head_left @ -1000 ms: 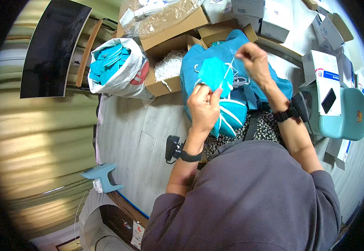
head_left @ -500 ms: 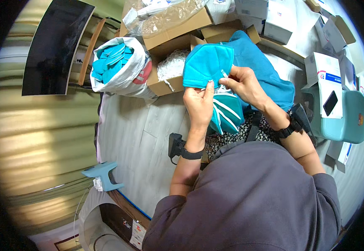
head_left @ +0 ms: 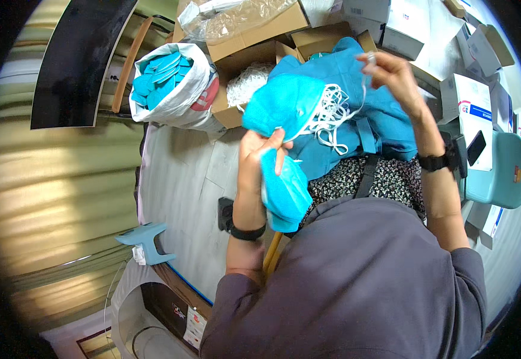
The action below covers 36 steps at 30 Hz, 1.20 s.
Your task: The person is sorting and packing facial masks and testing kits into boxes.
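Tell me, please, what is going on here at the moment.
A person is handling teal face masks over a blue cloth. The left hand grips an upper mask, with a lower mask hanging just below. The right hand, raised and apart, pinches a white strap. Loose white straps bunch beside the upper mask. Beyond stand a white sack of teal pieces and an open cardboard box.

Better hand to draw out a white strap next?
Right, likely: the right hand is raised near the white straps and seems to pinch one; the left hand is occupied gripping teal masks.
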{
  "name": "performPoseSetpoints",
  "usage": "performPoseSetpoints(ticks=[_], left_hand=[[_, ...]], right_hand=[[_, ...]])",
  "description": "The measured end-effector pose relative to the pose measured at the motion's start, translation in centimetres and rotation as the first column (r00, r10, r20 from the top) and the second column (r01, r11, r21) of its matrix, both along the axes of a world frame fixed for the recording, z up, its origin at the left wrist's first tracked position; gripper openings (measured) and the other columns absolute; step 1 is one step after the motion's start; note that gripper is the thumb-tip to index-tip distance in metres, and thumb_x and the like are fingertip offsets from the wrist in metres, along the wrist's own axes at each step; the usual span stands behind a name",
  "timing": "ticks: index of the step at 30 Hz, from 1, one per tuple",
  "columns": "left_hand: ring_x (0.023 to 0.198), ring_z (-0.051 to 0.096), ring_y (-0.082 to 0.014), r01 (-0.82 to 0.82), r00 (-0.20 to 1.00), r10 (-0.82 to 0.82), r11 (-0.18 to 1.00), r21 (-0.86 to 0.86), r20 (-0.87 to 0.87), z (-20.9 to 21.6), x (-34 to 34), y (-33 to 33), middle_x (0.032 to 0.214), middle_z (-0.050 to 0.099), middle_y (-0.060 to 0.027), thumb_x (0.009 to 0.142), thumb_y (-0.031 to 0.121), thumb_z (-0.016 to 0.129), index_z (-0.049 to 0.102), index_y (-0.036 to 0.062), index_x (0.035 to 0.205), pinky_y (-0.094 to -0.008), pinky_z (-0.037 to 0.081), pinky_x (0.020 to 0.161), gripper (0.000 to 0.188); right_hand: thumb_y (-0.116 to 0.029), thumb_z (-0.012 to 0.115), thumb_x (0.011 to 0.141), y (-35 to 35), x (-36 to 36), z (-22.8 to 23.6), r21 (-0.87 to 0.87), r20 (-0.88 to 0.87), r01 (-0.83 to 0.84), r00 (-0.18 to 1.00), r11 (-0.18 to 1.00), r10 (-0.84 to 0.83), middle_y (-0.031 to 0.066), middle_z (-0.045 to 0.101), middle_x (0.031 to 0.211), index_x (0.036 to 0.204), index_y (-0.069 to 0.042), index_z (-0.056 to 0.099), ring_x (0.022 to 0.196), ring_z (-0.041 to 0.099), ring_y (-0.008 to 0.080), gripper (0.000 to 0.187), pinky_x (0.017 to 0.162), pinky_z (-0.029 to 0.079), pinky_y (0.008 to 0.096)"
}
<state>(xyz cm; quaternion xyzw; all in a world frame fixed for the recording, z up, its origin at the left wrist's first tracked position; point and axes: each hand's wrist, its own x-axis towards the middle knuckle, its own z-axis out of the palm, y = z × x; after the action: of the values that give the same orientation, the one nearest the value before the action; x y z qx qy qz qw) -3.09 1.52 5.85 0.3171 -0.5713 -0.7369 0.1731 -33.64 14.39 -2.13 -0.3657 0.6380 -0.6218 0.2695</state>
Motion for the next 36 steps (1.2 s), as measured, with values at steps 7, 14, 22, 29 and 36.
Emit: performPoseSetpoints(ticks=[7,14,22,29,36], left_hand=[[0.068,0.055,-0.0058,0.465,0.885,-0.298,0.624,0.628,-0.359,-2.8,-1.9,0.0,0.09,0.062,-0.0081,0.1,0.039,0.054,0.055,-0.0019,0.111,-0.023,0.046,0.065,0.042],[0.081,0.059,-0.0054,0.271,0.963,-0.255,0.892,-0.363,0.091,-2.2,-2.8,1.1,0.097,0.066,-0.0061,0.098,0.018,0.06,0.058,-0.0042,0.113,-0.019,0.047,0.068,0.027],[0.065,0.043,0.0013,0.163,0.985,-0.095,0.794,-0.586,0.145,-2.8,-3.7,1.3,0.078,0.058,0.0061,0.098,0.009,0.058,0.063,-0.0021,0.107,-0.0186,0.034,0.053,0.016],[0.063,0.045,0.0001,0.118,0.99,-0.037,0.729,-0.675,0.133,-3.2,-2.8,1.5,0.073,0.056,0.0063,0.097,0.008,0.059,0.065,-0.0017,0.103,-0.0196,0.036,0.053,0.013],[0.075,0.057,-0.0048,-0.176,0.982,0.114,0.835,-0.521,-0.148,-2.7,-3.1,1.5,0.085,0.067,-0.0026,0.098,0.007,0.057,0.062,-0.0047,0.101,-0.0212,0.046,0.065,0.012]], right_hand=[[-0.012,0.066,0.091,-2.2,6.7,2.4,-0.291,0.336,-0.277,0.867,0.916,0.369,0.0008,0.067,0.095,0.11,-0.002,0.064,0.07,0.054,0.0024,0.022,0.064,0.047,0.0185],[-0.014,0.069,0.088,-2.1,6.8,2.3,-0.06,0.128,-0.214,0.967,0.975,0.22,-0.0009,0.064,0.085,0.098,-0.001,0.066,0.069,0.052,0.0029,0.017,0.059,0.044,0.0222],[-0.015,0.078,0.077,-1.8,10.7,5.9,-0.009,-0.34,-0.103,0.936,0.995,0.094,0.0076,0.061,0.083,0.089,-0.003,0.067,0.061,0.054,0.017,0.02,0.055,0.045,0.0323],[-0.003,0.069,0.076,-2.7,9.4,2.6,-0.075,-0.553,-0.06,0.833,0.995,0.009,0.0151,0.061,0.083,0.081,-0.003,0.058,0.073,0.062,0.0346,0.012,0.061,0.049,0.0403],[-0.006,0.07,0.081,-0.3,6.5,3.4,0.024,-0.459,0.031,0.888,0.999,-0.017,0.0085,0.064,0.085,0.092,-0.004,0.064,0.069,0.062,0.0224,0.013,0.06,0.048,0.0342]])
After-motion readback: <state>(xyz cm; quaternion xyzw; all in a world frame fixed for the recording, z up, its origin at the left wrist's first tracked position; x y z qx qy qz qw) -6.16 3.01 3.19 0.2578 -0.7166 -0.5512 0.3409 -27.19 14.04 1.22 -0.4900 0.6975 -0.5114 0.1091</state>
